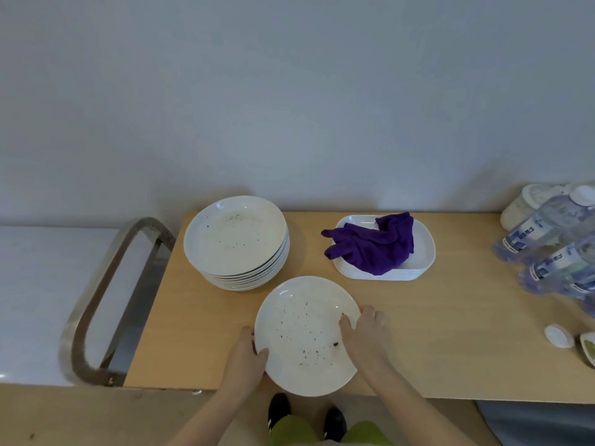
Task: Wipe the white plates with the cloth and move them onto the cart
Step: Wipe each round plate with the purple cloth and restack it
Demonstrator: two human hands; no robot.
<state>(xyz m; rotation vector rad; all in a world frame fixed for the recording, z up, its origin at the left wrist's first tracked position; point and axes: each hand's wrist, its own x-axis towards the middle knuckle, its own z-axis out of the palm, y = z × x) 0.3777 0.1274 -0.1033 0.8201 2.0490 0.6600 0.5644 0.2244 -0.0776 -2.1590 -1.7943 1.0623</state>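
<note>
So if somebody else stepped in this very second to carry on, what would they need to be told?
Left hand and right hand both grip the speckled plate by its rim, at the table's near edge.
Dirty stack sits behind it; purple cloth lies on the rectangular dishes, untouched.
Cart stands to the left, no plates visible on it.
Done: nothing wiped yet. Left: wipe every plate, move each across.

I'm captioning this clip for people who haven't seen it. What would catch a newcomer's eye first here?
First, the speckled white plate at the near edge of the wooden table, gripped at its rim by the left hand and the right hand. Next, the purple cloth heaped on a stack of white rectangular trays toward the wall. A stack of round plates, the top one dirty, stands to its left, near the cart.
</note>
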